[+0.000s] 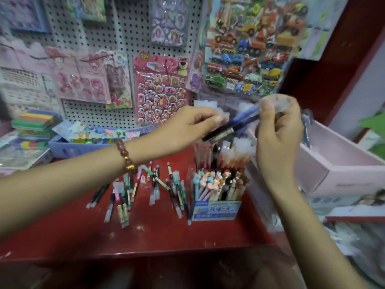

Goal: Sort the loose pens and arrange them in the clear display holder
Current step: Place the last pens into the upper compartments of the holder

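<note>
While both hands are raised above the clear display holder (198, 155), the left hand (187, 128) pinches the near end of a bundle of blue and black pens (237, 125), and the right hand (279, 132) curls its fingers round the far end. Loose pens (145, 190) lie scattered on the red table (166, 236), left of a blue box of character pens (216, 210) that stands just near of the holder.

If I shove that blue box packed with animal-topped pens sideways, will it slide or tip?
Probably top-heavy: the animal-topped pens rise well above the blue box, so a high push may tip it. Pushed low, it likely slides, since the red table looks smooth. The loose pens at its left might get swept along.
</note>
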### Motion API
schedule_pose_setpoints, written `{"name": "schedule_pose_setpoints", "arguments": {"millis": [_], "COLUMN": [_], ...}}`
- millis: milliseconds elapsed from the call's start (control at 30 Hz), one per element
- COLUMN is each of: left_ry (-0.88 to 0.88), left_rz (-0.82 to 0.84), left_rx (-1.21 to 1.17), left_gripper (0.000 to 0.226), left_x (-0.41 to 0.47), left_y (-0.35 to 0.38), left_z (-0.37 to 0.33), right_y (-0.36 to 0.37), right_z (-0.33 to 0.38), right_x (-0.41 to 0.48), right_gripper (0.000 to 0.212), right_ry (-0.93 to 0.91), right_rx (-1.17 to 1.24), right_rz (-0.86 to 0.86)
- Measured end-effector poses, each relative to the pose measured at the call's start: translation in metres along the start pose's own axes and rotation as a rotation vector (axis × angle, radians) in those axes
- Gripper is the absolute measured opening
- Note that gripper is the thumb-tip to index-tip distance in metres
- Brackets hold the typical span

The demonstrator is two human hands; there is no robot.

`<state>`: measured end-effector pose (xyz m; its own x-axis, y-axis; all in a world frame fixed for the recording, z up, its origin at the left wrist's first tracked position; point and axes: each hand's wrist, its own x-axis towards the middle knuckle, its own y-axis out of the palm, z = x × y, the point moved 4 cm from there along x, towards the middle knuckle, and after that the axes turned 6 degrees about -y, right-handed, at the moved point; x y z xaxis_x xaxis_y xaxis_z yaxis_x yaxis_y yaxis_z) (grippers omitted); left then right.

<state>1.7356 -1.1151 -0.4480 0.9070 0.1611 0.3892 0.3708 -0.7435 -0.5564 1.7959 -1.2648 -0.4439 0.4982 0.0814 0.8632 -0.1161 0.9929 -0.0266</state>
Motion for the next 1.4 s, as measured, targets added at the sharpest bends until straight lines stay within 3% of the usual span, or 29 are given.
{"name": "schedule_pose_setpoints", "arguments": {"millis": [100, 233, 533, 733, 1033, 1267, 1400], "left_ry": [-0.082, -0.095, -0.134, -0.196, -0.263, -0.331, -0.349], "left_rz": [-0.120, -0.146, -0.169, -0.225, -0.358, -0.335, -0.314], "left_rx": [0.052, 0.218, 0.180, 0.154, 0.277, 0.175, 0.155], "left_gripper": [0.024, 0.024, 0.040, 0.049, 0.053, 0.057, 0.057], "left_x": [0.012, 0.016, 0.023, 0.028, 0.025, 0.025, 0.031], "left_y": [0.008, 0.024, 0.050, 0.058, 0.070, 0.084, 0.088], "left_z": [0.004, 0.011, 0.004, 0.000, -0.002, 0.002, 0.004], "right_y": [-0.028, -0.038, -0.003, 0.010, 0.010, 0.014, 0.011], "right_z": [-0.014, -0.031, -0.059, -0.075, -0.078, -0.087, -0.096], "right_x": [0.036, 0.062, 0.064, 0.058, 0.045, 0.031, 0.023], "right_gripper": [0.008, 0.006, 0.022, 0.020, 0.025, 0.041, 0.057], "right_ry": [-0.033, -0.026, 0.037, -0.005, -0.052, -0.197, -0.095], "right_rx": [-0.083, -0.193, -0.389, -0.579, -0.586, -0.630, -0.560], "right_rz": [-0.094, -0.070, 0.147, 0.400, 0.371, 0.389, 0.389]}}
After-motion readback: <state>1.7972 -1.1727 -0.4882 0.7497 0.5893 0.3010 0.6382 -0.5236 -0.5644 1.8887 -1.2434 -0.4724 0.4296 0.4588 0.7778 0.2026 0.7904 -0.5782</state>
